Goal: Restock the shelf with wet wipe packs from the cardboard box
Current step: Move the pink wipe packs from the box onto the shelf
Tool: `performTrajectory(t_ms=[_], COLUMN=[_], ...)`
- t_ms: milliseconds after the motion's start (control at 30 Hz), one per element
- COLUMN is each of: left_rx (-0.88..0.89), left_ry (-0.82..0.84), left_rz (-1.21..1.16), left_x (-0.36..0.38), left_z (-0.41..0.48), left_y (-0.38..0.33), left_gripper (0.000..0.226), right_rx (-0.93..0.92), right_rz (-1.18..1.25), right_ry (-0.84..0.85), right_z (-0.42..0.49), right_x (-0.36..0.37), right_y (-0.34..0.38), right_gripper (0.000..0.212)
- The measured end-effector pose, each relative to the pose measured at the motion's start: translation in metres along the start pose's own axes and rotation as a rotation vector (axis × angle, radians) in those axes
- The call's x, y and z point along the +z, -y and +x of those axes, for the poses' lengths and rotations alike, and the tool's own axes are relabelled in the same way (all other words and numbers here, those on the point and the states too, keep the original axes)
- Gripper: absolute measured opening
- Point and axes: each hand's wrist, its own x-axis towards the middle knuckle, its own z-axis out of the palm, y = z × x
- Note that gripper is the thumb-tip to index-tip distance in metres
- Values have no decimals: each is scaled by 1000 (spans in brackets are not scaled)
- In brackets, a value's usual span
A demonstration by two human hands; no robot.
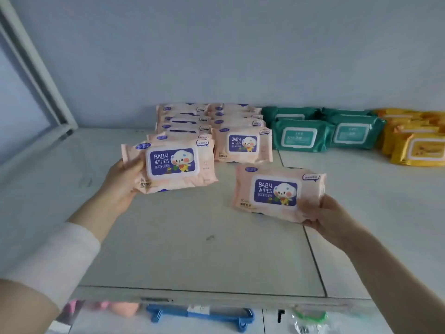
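Note:
My left hand [120, 186] grips the left end of a pink baby wipes pack [172, 165], held above the white shelf [192, 249] just in front of the left pink row. My right hand [322, 214] grips the lower right corner of a second pink baby wipes pack [277, 190], held over the shelf in front of the right pink row. Two rows of several pink packs [242, 143] stand upright against the back of the shelf. The cardboard box is out of view.
Green wipe packs [301, 137] and yellow wipe packs [414, 145] stand to the right of the pink rows. A white frame post [41, 75] runs along the left. Below the shelf's front edge, blue hangers [199, 314] and other goods show.

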Motion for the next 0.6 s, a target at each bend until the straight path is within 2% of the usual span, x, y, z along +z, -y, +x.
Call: performTrajectory(t_ms=[100, 167, 267, 333, 467, 600], left_rx=[-45, -65, -70, -73, -10, 39], left_ry=[-15, 8, 47, 27, -171, -217], left_rz=[30, 34, 53, 78, 249, 418], left_x=[-13, -10, 1, 4, 5, -1], left_z=[42, 63, 86, 97, 112, 115], left_y=[18, 26, 29, 33, 42, 53], left_gripper=[30, 19, 10, 9, 7, 12], right_rx=[19, 36, 52, 56, 13, -3], right_rz=[-6, -18, -55, -105, -247, -440], right_ry=[6, 6, -31, -93, -314, -434], right_z=[50, 76, 114, 134, 157, 166], right_x=[19, 27, 37, 40, 48, 50], right_y=[1, 3, 6, 4, -2, -6], right_gripper=[96, 82, 13, 20, 16, 7])
